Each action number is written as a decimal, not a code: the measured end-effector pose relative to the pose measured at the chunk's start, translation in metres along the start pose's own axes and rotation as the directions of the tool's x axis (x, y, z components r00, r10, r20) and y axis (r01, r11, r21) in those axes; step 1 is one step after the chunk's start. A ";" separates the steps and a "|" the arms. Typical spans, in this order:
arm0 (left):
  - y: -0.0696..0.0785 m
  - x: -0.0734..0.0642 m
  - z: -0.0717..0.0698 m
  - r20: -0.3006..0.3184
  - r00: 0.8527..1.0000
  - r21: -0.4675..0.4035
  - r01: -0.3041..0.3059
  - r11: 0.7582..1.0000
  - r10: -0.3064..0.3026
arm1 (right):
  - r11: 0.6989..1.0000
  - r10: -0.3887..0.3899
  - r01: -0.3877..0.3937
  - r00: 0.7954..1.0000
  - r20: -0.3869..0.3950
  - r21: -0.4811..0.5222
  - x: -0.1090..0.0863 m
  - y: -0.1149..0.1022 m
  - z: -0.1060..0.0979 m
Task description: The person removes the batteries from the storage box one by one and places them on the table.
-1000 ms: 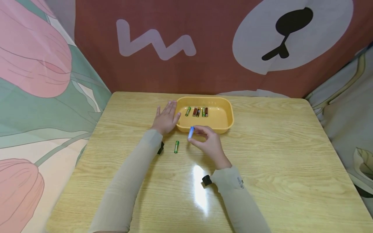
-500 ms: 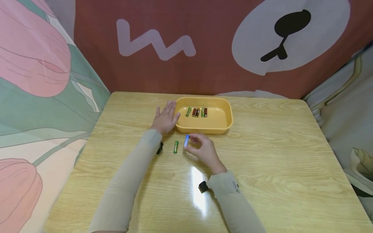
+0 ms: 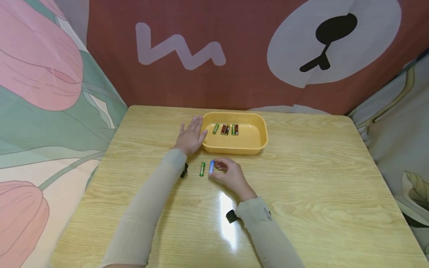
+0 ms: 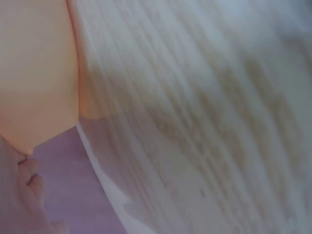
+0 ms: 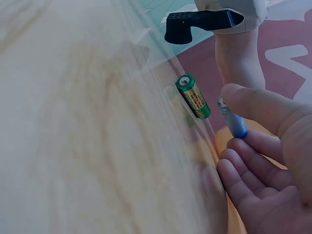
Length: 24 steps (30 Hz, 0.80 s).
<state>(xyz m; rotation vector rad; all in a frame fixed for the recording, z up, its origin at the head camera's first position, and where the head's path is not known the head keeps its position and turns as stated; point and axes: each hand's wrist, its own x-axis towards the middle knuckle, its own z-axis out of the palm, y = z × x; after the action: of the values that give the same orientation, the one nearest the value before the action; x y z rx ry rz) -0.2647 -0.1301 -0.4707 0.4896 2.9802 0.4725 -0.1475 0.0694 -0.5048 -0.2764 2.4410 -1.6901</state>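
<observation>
Between its thumb and fingers my right hand (image 3: 231,175) pinches a blue battery (image 3: 211,166) by its two ends, low over the table. A green battery (image 3: 202,169) lies on the table just left of it; the right wrist view shows this green battery (image 5: 193,96) beside the pinched blue battery (image 5: 233,119). My left hand (image 3: 189,138) rests with straight fingers against the left end of the yellow tray (image 3: 234,150). Inside the tray lie several batteries (image 3: 227,129), green, red-brown and dark, in a loose row.
The wooden table (image 3: 311,178) extends on both sides of the tray. Behind it hangs a printed red-brown cloth (image 3: 241,82). A black wrist camera (image 3: 231,216) sits on the right sleeve, and another black camera (image 3: 184,171) on the left.
My right hand has moved toward me and left from the tray's front edge, carrying the blue battery down beside the green one. The left hand has stayed at the tray's end.
</observation>
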 end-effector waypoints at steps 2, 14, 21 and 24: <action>0.000 0.000 0.000 -0.004 1.000 0.000 -0.004 1.000 0.004 | 1.000 -0.009 0.009 1.000 0.007 -0.015 0.001 0.001 0.001; 0.001 0.000 -0.001 -0.004 1.000 -0.007 -0.011 1.000 0.011 | 0.989 -0.050 0.051 0.999 0.016 -0.138 0.008 0.002 0.005; -0.002 0.000 0.002 -0.016 1.000 -0.002 -0.021 1.000 0.021 | 0.982 -0.072 0.074 0.997 0.018 -0.172 0.009 0.002 0.007; -0.002 0.000 0.001 -0.015 1.000 -0.004 -0.024 1.000 0.024 | 0.980 -0.073 0.076 0.997 0.022 -0.184 0.009 0.002 0.007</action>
<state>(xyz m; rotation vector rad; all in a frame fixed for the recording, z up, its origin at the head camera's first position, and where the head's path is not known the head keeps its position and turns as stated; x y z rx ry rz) -0.2651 -0.1316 -0.4726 0.5244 2.9902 0.4873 -0.1550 0.0617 -0.5094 -0.4073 2.6110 -1.4828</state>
